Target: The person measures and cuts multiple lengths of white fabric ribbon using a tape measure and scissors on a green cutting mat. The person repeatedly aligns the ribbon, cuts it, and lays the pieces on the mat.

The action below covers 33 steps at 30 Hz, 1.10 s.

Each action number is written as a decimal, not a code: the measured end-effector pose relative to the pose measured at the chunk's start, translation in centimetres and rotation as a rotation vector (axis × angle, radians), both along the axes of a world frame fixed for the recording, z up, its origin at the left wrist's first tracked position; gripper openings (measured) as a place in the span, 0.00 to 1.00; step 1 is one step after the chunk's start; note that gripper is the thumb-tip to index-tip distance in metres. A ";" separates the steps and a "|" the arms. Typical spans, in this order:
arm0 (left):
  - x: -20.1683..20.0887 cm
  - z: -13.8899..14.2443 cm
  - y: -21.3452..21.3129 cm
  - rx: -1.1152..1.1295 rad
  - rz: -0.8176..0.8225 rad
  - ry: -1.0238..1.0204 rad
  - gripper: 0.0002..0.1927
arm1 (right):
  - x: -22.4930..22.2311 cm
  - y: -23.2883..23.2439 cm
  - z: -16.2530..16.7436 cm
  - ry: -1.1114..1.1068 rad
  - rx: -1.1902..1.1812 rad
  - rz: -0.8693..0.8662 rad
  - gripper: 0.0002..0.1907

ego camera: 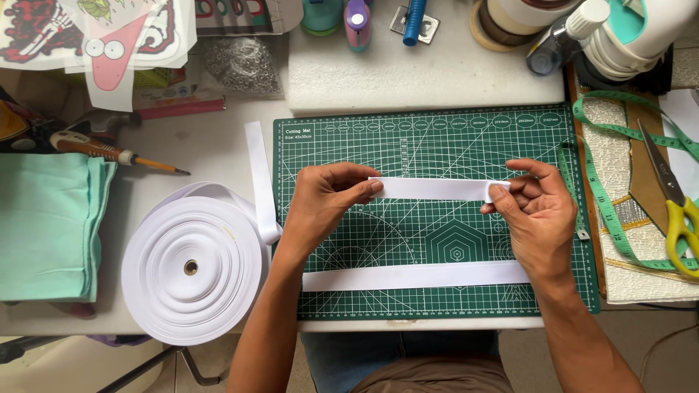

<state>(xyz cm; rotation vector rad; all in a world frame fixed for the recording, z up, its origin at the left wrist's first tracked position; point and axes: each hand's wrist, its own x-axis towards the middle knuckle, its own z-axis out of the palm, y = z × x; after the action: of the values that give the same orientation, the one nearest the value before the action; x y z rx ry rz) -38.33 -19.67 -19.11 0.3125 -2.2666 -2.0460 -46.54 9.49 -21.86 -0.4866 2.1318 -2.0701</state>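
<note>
Pinching a short white ribbon strip (437, 189) endwise, left hand (324, 207) and right hand (535, 215) fingers hold it level, long axis left-right, above the green gridded cutting mat (437, 138).

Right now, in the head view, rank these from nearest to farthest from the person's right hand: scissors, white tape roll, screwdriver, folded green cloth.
From the right hand:
1. Scissors, just to its right, on the mat's far side.
2. White tape roll, left of the cutting mat.
3. Screwdriver, upper left.
4. Folded green cloth, at the far left edge.
</note>
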 end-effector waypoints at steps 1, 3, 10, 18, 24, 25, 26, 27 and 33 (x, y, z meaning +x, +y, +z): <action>0.1 0.1 0.0 0.006 0.003 -0.001 0.11 | 0.0 0.0 0.0 0.000 0.001 -0.002 0.17; 0.2 0.2 0.1 -0.013 0.006 -0.007 0.11 | 0.1 0.1 0.1 -0.004 0.006 -0.007 0.18; 0.0 0.5 0.5 -0.046 0.001 -0.020 0.11 | -0.1 0.4 0.2 -0.026 -0.045 0.003 0.19; -0.3 0.4 1.0 -0.071 0.001 -0.032 0.11 | -0.4 1.1 0.2 -0.010 -0.012 0.010 0.20; 0.1 0.8 0.7 -0.063 -0.003 -0.031 0.10 | -0.1 0.8 0.3 -0.008 -0.008 0.012 0.20; 0.1 0.8 0.6 -0.055 -0.007 -0.028 0.10 | -0.1 0.7 0.3 -0.001 0.000 0.011 0.20; 0.2 0.9 0.5 -0.060 -0.006 -0.027 0.10 | -0.1 0.7 0.3 -0.005 -0.010 0.015 0.20; 0.2 0.9 0.5 -0.063 -0.006 -0.027 0.10 | -0.1 0.7 0.4 -0.010 -0.019 0.018 0.20; 0.3 0.9 0.5 -0.044 -0.009 -0.014 0.10 | 0.0 0.7 0.5 0.000 0.004 0.018 0.21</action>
<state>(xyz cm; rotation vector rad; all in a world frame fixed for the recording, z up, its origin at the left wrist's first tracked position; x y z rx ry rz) -38.04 -19.20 -18.18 0.3152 -2.3222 -2.0013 -46.54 10.18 -21.39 -0.5032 2.1230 -2.0567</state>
